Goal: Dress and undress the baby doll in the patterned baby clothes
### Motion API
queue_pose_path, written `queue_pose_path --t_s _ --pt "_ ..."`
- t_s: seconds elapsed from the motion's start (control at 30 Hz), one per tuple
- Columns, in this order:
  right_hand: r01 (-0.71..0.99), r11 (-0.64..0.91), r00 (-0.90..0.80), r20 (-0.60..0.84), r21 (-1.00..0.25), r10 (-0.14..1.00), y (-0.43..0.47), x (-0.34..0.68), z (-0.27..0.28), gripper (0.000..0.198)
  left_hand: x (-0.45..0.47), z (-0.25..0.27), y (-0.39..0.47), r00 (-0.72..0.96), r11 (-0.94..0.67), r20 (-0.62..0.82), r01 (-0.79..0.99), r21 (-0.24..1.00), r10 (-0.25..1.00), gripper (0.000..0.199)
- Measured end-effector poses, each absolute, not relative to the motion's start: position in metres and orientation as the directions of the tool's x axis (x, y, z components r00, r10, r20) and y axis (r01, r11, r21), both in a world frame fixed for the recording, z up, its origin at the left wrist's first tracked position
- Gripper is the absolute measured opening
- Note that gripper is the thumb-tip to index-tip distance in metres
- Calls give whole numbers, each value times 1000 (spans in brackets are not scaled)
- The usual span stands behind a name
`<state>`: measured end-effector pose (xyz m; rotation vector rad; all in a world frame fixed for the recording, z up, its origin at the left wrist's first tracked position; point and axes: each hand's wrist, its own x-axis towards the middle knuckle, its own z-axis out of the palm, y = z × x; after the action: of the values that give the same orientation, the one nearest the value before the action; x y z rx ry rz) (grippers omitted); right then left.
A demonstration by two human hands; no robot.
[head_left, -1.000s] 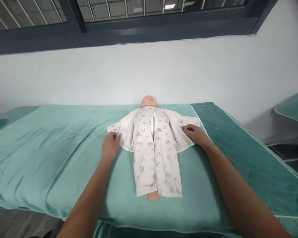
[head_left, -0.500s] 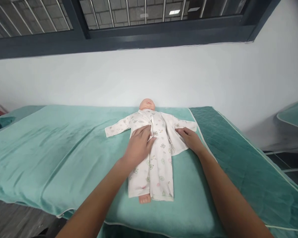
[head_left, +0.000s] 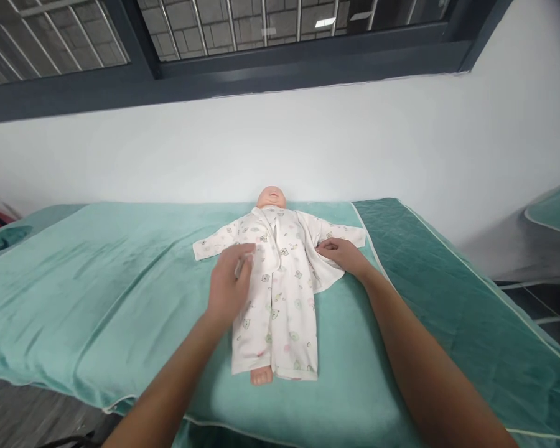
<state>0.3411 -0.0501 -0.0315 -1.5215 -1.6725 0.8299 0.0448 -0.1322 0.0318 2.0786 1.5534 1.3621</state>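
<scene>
- I get soft light over the bed (head_left: 135,280)
- Glare in the window (head_left: 280,65) above it
- Shadow on the wall (head_left: 280,143) behind its right end

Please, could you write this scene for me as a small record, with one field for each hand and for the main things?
Left hand: thumb apart from the others, at one side of the top; contact unclear
Right hand: pinching the spread flap of the top
Doll: on its back, head toward the wall
Top: white, printed, sleeves spread to both sides
Trousers: white, printed; one foot showing below
Bed cover: green, creased, under the doll
</scene>
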Motion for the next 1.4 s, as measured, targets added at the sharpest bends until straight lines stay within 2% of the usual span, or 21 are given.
queue_pose_path --t_s 0.07,0.23,0.37,0.43,0.53,0.63,0.73,0.97,1.17,1.3,1.4 --pt "473 126 -73 104 -872 992 -51 340 -30 28 41 35 -102 31 -387 512 694 607 858 28" --pt "240 109 -19 108 -965 994 -49 335 -33 39 60 55 -35 245 -439 395 718 540 886 35" --pt "183 114 -54 106 -976 993 -47 331 -35 48 81 68 -12 360 -480 319 704 524 877 34" --pt "152 117 -63 109 -981 992 -49 330 -32 47 82 65 -11 316 -476 359 652 590 878 32" --pt "83 77 -22 75 -994 997 -53 330 -25 44 70 50 -15 123 -429 428 491 758 896 31" --pt "8 -20 -39 -20 -1000 999 -57 329 -19 40 50 31 -16 -57 -374 415 334 865 908 30" --pt "-71 -112 -75 -106 -991 992 -60 328 -17 38 37 17 -12 -144 -324 371 270 907 918 28" --pt "-150 -194 -50 -188 -970 981 -62 327 -18 44 37 11 -5 -135 -323 354 206 924 926 29" --pt "-313 -287 -91 -273 -905 958 -70 326 -13 41 34 11 -5 -124 -307 325 144 941 938 27" --pt "-434 -241 18 -275 -868 961 -74 336 -15 30 33 11 -4 -121 -297 313 133 946 942 26" --pt "-455 -171 59 -221 -874 973 -71 336 -10 24 33 13 -4 -49 -319 327 115 941 944 29"
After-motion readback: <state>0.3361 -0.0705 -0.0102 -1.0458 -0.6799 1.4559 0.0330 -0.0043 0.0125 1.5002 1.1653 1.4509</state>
